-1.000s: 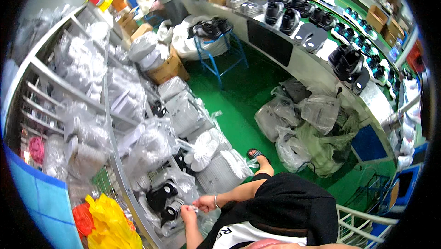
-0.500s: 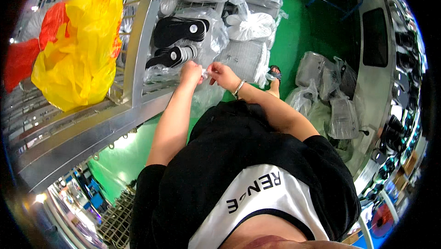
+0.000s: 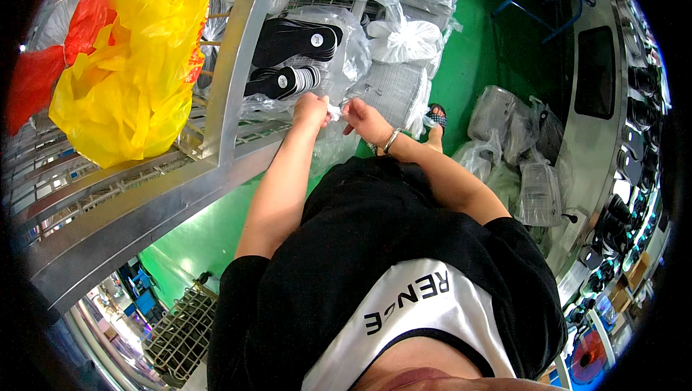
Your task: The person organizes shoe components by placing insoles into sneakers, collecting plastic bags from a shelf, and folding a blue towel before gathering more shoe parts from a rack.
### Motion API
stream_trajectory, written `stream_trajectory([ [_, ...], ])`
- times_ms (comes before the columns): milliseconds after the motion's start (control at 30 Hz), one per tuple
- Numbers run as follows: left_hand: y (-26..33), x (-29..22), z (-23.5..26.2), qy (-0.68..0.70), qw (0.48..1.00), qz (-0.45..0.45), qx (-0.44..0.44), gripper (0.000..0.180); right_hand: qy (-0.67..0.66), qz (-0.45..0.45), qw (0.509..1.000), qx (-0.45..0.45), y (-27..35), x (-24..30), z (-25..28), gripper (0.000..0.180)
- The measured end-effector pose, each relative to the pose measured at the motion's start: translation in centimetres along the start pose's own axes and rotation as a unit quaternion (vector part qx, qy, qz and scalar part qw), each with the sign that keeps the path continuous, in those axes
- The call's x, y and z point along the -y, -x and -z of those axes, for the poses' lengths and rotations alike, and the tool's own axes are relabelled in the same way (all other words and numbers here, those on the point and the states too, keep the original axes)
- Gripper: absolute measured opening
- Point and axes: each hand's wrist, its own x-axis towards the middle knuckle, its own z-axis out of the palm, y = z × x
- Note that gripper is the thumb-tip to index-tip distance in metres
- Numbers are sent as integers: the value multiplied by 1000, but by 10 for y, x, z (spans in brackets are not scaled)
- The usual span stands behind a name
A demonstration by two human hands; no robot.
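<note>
My left hand (image 3: 311, 111) is closed on a bunched end of white, see-through plastic bag (image 3: 334, 110). Beside it, the curled fingers of my right hand (image 3: 366, 121) pinch at the edge of this same plastic; their exact grip is partly hidden. Just beyond my hands, black shoe insoles (image 3: 292, 40) lie stacked in a clear bag (image 3: 355, 49) on the metal rack. A smaller stack of black insoles with pale edges (image 3: 285, 82) sits closer to my left hand. Each stack carries a round white label.
The metal rack frame (image 3: 238, 67) runs along my left, with a yellow plastic bag (image 3: 130, 74) and a red bag (image 3: 36, 81) on it. Bagged grey-white stacks (image 3: 393, 92) stand ahead. More bags (image 3: 497, 117) lie on the green floor at right, beside a metal machine (image 3: 595, 74).
Both hands appear slightly further right in the view, along with the rack and bags, as the view has shifted. The white plastic between my hands shows more plainly, and my fingers have moved slightly.
</note>
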Motion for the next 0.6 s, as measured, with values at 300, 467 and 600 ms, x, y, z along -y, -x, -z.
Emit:
stream_trajectory([
  [300,10,-8,5,15,998,-8,60,14,-122,-46,991,-5,-3,-5,5,7],
  [467,-16,26,-6,-24,992,-101,-73,10,-99,-44,994,21,-1,-3,0,9],
  [600,14,-3,-2,-139,973,-136,-127,15,-41,-19,999,-8,-3,-8,3,11],
])
